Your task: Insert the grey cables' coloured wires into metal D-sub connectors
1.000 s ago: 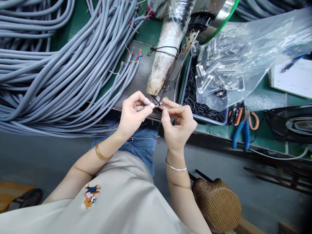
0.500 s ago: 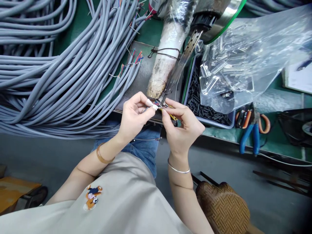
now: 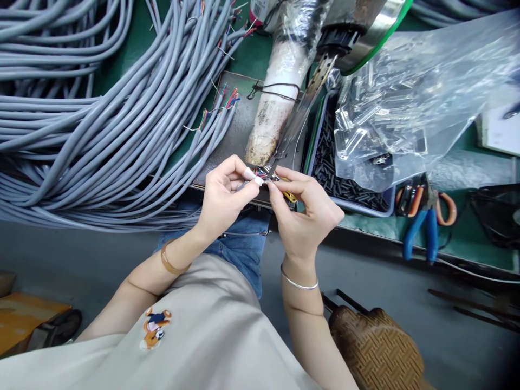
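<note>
My left hand (image 3: 225, 189), with white covers on its thumb and a fingertip, is closed in a pinch on thin coloured wires (image 3: 259, 171). Beside it my right hand (image 3: 304, 206) pinches with thumb and forefinger; what lies between them is too small to make out. A metal connector (image 3: 274, 174) sits at the fingertips, with a yellow piece (image 3: 290, 197) under the right fingers. From above, a soldering iron (image 3: 319, 81) with a perforated barrel points down at the connector. Its tip is close to both hands. A wrapped white tube (image 3: 270, 108) ends just above the wires.
Grey cables (image 3: 101, 141) are heaped on the left. On the right stand a tray (image 3: 352, 208) of small black sleeves and a plastic bag (image 3: 439, 108) of metal connector parts. Blue-handled pliers (image 3: 433, 233) lie at the table edge, and a woven-pattern chair (image 3: 377, 346) is below.
The whole view has shifted slightly. Both hands stay pinched at the connector, the right fingertips a touch nearer the left.
</note>
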Demonstrator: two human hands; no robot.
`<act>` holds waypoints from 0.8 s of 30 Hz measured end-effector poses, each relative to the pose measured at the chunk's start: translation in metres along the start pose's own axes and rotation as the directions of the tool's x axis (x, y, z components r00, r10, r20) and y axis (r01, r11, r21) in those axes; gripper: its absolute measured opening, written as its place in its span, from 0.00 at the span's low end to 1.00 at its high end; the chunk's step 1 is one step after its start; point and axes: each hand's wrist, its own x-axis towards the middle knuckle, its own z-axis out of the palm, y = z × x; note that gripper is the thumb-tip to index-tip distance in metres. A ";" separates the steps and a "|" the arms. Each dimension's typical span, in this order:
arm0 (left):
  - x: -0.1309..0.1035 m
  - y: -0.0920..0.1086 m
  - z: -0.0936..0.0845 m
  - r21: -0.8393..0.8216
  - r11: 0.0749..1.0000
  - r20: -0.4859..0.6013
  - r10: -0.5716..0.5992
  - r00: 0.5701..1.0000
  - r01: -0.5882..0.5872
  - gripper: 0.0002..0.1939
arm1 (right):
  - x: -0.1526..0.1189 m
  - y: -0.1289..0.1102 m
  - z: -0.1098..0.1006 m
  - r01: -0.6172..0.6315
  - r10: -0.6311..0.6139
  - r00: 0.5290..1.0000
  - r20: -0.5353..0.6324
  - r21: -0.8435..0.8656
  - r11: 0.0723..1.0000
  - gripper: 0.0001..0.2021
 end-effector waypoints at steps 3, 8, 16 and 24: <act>0.000 0.001 0.000 -0.003 1.000 0.012 0.031 0.999 -0.031 0.11 | 0.002 -0.002 0.000 0.051 -0.051 0.999 -0.016 -0.025 0.998 0.05; 0.000 0.000 0.000 -0.006 0.999 0.033 0.040 0.999 -0.040 0.10 | -0.003 0.001 0.000 0.085 -0.087 0.996 -0.023 -0.056 0.995 0.06; -0.001 -0.006 0.000 -0.002 1.000 0.025 0.016 1.000 -0.016 0.10 | -0.007 0.006 -0.002 0.111 -0.110 0.994 0.014 -0.091 0.990 0.05; 0.001 -0.001 -0.001 0.012 0.999 0.011 0.033 0.999 -0.033 0.11 | -0.002 0.005 0.002 0.117 -0.118 0.993 -0.011 -0.085 0.990 0.05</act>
